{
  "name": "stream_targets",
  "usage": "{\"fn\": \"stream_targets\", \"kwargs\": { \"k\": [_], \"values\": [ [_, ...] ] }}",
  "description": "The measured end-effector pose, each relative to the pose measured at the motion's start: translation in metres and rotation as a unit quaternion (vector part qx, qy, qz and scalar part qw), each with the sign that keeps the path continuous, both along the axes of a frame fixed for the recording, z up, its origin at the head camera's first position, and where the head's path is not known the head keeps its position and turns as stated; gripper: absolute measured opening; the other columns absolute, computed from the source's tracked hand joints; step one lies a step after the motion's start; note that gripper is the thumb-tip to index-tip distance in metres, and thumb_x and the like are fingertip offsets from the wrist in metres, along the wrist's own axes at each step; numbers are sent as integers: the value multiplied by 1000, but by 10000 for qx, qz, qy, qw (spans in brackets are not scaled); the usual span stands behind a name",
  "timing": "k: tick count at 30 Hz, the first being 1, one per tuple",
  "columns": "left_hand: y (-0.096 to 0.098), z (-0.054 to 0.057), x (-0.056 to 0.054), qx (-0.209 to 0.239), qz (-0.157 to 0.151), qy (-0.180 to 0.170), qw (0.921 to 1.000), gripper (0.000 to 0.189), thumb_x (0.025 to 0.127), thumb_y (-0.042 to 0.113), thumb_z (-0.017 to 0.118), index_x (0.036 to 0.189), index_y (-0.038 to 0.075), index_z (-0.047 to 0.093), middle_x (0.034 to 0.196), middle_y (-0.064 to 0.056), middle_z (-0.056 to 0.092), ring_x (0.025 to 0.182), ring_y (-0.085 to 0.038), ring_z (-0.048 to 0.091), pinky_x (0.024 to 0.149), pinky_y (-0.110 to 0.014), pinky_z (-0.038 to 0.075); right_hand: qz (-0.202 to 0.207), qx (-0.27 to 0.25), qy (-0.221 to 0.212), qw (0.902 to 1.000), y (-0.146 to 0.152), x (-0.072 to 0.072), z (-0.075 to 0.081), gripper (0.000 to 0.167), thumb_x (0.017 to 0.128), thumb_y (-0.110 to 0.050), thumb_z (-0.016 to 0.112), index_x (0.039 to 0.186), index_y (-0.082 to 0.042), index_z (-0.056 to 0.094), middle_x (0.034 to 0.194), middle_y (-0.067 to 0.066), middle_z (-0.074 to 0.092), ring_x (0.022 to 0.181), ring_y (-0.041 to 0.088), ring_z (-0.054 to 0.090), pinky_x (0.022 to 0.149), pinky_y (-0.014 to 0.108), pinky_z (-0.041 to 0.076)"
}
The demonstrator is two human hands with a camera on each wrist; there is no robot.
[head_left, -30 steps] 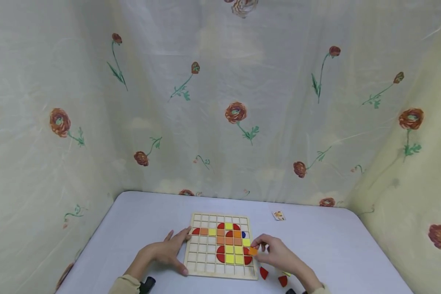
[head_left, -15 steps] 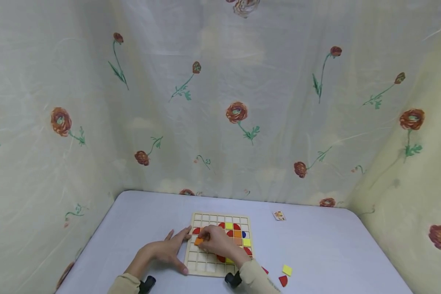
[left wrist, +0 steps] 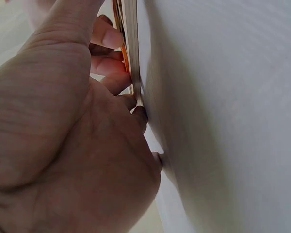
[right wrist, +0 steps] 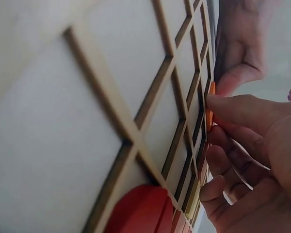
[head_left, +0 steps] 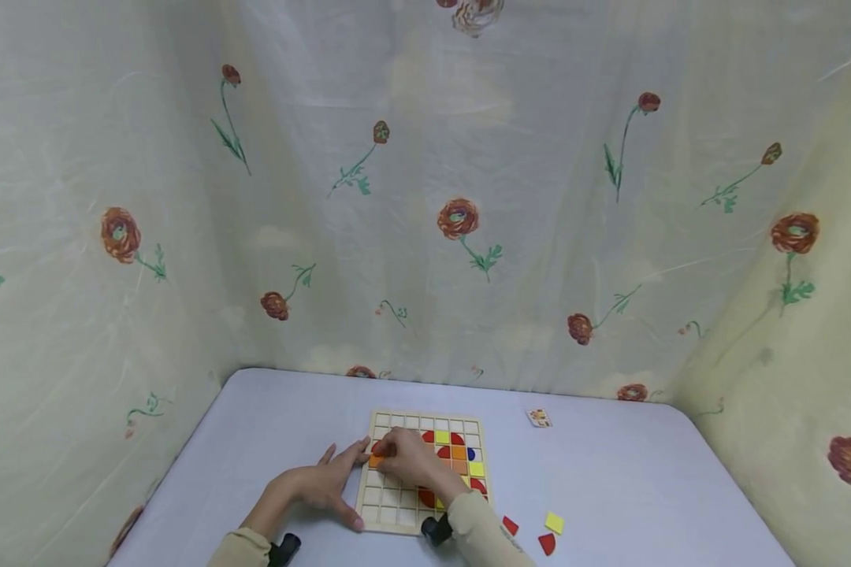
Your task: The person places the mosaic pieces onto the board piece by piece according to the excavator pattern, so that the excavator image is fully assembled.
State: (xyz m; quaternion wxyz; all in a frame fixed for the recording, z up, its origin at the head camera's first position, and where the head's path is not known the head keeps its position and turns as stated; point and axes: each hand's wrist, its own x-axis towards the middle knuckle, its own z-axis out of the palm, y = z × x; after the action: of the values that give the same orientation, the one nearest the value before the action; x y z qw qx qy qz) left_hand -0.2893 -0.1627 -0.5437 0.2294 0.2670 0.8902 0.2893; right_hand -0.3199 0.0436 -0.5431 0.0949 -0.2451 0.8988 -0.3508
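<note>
My right hand (head_left: 407, 458) reaches over a wooden grid board (head_left: 388, 516) and pinches an orange square tile (head_left: 375, 461) at its leftmost column, just below a red quarter-circle tile. In the right wrist view the thumb and fingers hold that orange tile (right wrist: 210, 119) at the grid; whether it is fully seated is hard to tell. My left hand (head_left: 322, 482) lies spread along the board's left edge, thumb at the near corner, fingertips by the upper side. Red, yellow, orange and blue tiles fill part of the grid, some hidden behind the right hand.
Loose on the white table (head_left: 631, 480), right of the board, are a yellow square tile (head_left: 554, 523) and two red quarter-circle tiles, one of them a red piece (head_left: 547, 543) nearest the front. A small picture card (head_left: 539, 417) lies behind. Flowered curtains (head_left: 510, 331) surround the table.
My right hand has carried the orange tile from the board's right side across to its left column. The yellow loose tile is now uncovered. My left hand has stayed in place.
</note>
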Motion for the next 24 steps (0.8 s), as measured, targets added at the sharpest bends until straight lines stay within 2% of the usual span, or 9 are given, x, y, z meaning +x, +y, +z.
{"fn": "stream_targets", "kwargs": {
  "k": [6,11,15,20,24],
  "values": [
    [0,0,0,21,-3,-8,10000,129,66,48,85,153,3,2,156,-11,33,149,-32,14,120,-59,-5,64,18,-20,10000,2,2,2,21,84,-13,73,105,-12,72,96,-4,65,80,7,52,72,19,49],
    [3,-1,0,-45,49,18,10000,130,64,48,86,153,3,2,155,-10,35,149,-32,16,120,-57,-5,-78,-324,-142,9993,19,12,11,25,84,-18,74,107,-12,67,97,0,64,81,9,52,69,19,47],
    [6,-1,0,-144,208,-50,9997,131,63,48,87,153,4,4,154,-9,36,149,-32,15,121,-56,-5,-11,-672,-523,9964,52,29,27,26,86,-19,73,107,-9,62,101,8,63,86,15,53,69,21,46],
    [7,-1,0,-209,319,-71,9992,130,61,46,88,153,5,6,155,-9,36,149,-33,14,121,-57,-5,44,-653,-874,9940,106,51,42,31,83,-18,73,107,-6,58,104,12,59,94,23,51,73,27,44],
    [7,-1,1,-206,335,-78,9992,130,61,47,88,153,5,6,155,-8,36,149,-32,13,121,-56,-5,-408,-375,-1003,9934,149,68,44,32,81,-17,73,107,-9,56,100,8,57,94,22,48,70,27,41]
  ]
}}
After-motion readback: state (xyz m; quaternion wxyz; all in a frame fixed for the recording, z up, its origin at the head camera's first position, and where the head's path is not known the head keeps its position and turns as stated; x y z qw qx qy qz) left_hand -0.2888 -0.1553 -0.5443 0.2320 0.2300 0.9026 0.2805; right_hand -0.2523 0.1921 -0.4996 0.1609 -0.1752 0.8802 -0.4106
